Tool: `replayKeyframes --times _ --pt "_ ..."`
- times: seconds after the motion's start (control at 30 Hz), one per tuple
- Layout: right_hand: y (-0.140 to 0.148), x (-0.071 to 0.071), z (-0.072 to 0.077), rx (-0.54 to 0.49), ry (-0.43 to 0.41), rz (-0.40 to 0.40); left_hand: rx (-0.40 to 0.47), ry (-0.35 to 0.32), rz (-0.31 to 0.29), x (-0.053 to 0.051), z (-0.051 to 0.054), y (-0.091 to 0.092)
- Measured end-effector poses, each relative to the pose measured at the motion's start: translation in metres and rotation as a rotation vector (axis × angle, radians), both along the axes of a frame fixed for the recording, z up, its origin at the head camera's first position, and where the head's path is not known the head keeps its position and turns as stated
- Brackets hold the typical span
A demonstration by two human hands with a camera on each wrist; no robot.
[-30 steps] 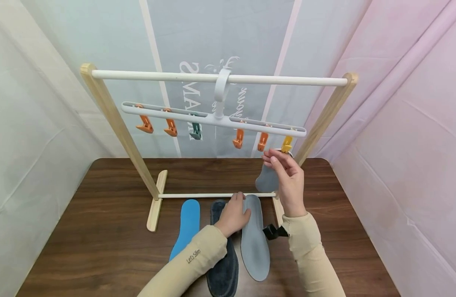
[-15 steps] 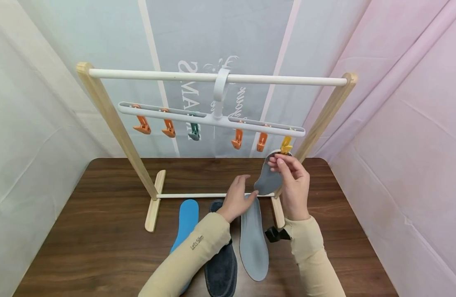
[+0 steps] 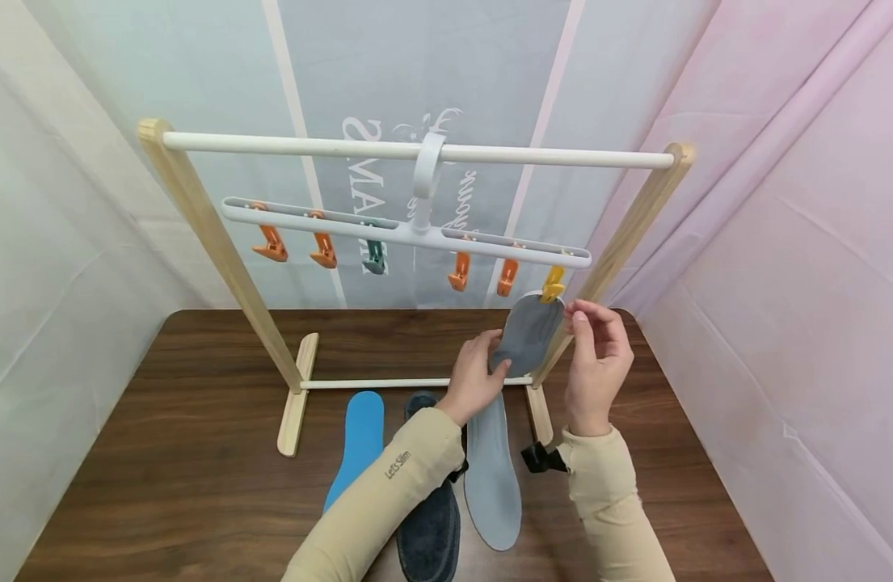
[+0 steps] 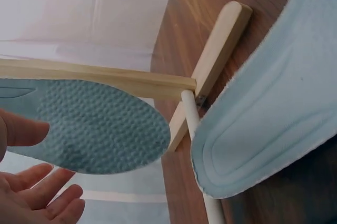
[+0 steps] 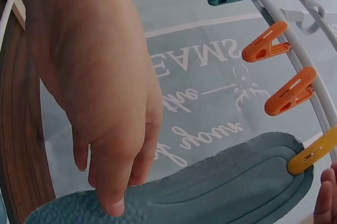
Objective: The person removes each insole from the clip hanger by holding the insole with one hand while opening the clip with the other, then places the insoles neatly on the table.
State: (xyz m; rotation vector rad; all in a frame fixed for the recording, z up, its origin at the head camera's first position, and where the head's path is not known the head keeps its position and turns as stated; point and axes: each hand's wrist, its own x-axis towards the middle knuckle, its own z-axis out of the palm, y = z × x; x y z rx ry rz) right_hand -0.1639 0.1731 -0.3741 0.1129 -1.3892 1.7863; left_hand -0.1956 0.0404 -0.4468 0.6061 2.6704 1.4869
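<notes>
A grey insole [image 3: 531, 331] hangs from the yellow clip [image 3: 553, 284] at the hanger's right end. My left hand [image 3: 477, 378] holds its lower part, thumb on the near face and fingers behind the edge. In the left wrist view, the hanging insole [image 4: 110, 129] shows a dimpled face. My right hand [image 3: 597, 356] is just right of the insole's top and clip, fingers loosely bent, holding nothing. The right wrist view shows the clip [image 5: 316, 153] biting the insole's end, with my right fingertips [image 5: 326, 203] at the image edge. Another grey insole [image 3: 493, 485] lies on the table.
The pale hanger [image 3: 424, 234] hooks over the rack's white rod [image 3: 308, 147]. Several orange clips [image 3: 459, 272] and one green clip [image 3: 374, 257] hang from it. A blue insole [image 3: 362, 432] and dark insoles [image 3: 427, 537] lie left of the grey one on the wooden table [image 3: 155, 453].
My left hand has risen from the table insoles to the hanging insole. My right hand has left the clip and moved right. The insole now hangs by the clip.
</notes>
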Motion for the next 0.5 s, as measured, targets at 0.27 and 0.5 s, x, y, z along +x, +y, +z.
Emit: replayKeyframes --times 0.27,0.5 --pt "0.0040 0.0008 -0.0010 0.041 -0.106 0.030 0.043 -0.019 0.021 -0.0003 -0.0019 0.0005" --pt "0.0061 0.0011 -0.0003 0.072 -0.168 0.073 0.039 -0.044 0.022 0.0030 -0.0035 0.0012"
